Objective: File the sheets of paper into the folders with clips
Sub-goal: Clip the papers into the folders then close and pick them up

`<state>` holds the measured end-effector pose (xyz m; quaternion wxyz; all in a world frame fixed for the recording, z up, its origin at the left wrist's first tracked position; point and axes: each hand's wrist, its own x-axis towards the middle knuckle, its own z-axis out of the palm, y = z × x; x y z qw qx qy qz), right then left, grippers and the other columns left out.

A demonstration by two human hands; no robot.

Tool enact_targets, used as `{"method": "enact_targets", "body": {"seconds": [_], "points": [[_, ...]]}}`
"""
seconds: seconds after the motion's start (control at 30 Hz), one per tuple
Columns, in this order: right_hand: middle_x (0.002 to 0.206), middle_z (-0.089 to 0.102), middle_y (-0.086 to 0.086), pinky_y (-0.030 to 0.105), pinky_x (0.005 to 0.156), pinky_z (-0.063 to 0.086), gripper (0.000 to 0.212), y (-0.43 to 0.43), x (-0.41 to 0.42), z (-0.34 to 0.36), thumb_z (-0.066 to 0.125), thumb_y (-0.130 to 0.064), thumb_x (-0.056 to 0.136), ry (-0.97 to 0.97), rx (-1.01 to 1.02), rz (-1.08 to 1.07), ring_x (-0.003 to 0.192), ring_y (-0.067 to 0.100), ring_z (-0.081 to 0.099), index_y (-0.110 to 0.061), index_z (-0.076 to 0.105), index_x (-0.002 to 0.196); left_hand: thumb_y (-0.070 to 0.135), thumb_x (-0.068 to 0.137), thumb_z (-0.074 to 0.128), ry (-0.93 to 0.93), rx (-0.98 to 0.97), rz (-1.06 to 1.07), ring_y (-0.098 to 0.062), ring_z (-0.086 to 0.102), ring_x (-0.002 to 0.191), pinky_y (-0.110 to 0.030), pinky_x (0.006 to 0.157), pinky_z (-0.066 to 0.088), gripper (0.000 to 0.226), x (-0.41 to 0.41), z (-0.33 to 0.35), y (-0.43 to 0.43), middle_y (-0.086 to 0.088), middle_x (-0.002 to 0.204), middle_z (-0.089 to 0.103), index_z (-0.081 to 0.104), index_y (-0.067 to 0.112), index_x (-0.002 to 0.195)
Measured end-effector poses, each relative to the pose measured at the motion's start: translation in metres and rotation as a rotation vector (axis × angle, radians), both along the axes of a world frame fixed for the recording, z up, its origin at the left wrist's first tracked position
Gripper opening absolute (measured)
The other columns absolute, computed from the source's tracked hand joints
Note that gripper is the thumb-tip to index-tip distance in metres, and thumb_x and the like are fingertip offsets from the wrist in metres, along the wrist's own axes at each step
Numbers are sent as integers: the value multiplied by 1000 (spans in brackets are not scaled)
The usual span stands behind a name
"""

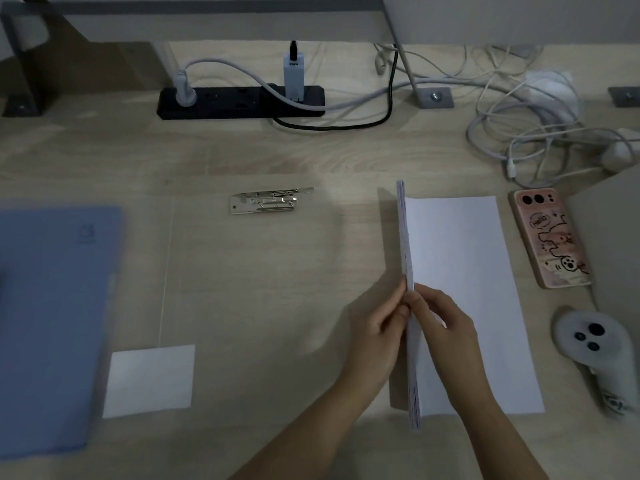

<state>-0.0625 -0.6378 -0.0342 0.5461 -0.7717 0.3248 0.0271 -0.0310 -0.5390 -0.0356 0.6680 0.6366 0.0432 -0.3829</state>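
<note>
A pale wood-grain desk (277, 271) fills the dim view, and a grey metal frame (207, 5) is bolted to it along the far edge, in front of a light wall. A long black power strip (239, 102) lies there with a grey-white plug at its left end and a white block charger (293, 77) standing in it, while a loose tangle of white cables (526, 133) spreads over the far right corner. Near the right edge lie a phone in a pink cartoon-printed case (550, 237), a white handheld controller with dark buttons (588, 344) and the corner of a flat grey panel (616, 237). A closed blue plastic folder (52, 323) lies flat at the left edge; what it holds cannot be seen. Just beside its lower right corner is a small square white paper (150, 379). A silver metal folder clip (270, 201) lies on the bare wood in the middle, well apart from the folder. Right of centre, a thick stack of white paper sheets (405, 237) stands upright on its long edge, running away from the person. A single white sheet (460, 271) lies flat to its right, its left edge meeting the foot of the stack. The left hand (377, 327) and the right hand (446, 320) pinch the stack from either side near its upper edge, fingers curled against the paper.
</note>
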Motion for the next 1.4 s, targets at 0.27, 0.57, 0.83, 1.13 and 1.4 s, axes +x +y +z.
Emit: {"method": "enact_targets", "body": {"seconds": [0.27, 0.57, 0.83, 1.13, 1.4], "points": [[98, 55, -32, 1, 73, 33, 17, 1, 1, 5, 45, -32, 93, 1, 51, -20, 89, -19, 49, -47, 53, 98, 18, 96, 45, -76, 30, 10, 27, 47, 101, 2, 85, 38, 40, 0, -8, -2, 22, 125, 48, 36, 42, 126], [109, 52, -21, -4, 73, 29, 24, 2, 1, 2, 44, -29, 94, -6, 15, -19, 89, -20, 44, -33, 53, 116, 21, 95, 44, -70, 44, 4, 24, 43, 106, 3, 88, 35, 39, 0, -7, -1, 23, 130, 43, 33, 44, 125], [107, 59, -14, -5, 73, 35, 23, 9, 2, -5, 48, -20, 93, -20, -146, -35, 91, -7, 56, -20, 62, 112, 18, 95, 46, -147, 162, 48, 11, 54, 104, -9, 91, 44, 43, -4, -9, 2, 17, 125, 54, 39, 29, 137], [77, 60, -15, 1, 61, 36, 16, 14, 5, -8, 49, -16, 93, 6, -239, -51, 69, -1, 54, -23, 58, 81, 16, 98, 37, -395, 465, -54, 9, 47, 108, -2, 87, 38, 57, -1, -15, 6, 21, 136, 35, 11, 27, 147], [71, 61, 6, 13, 56, 40, 20, 13, 2, -10, 46, -19, 94, 1, -180, -44, 63, 11, 54, -13, 61, 82, 34, 95, 44, -221, 264, -48, 3, 47, 113, -11, 96, 37, 44, 6, 0, 2, 17, 121, 47, 36, 25, 137]]}}
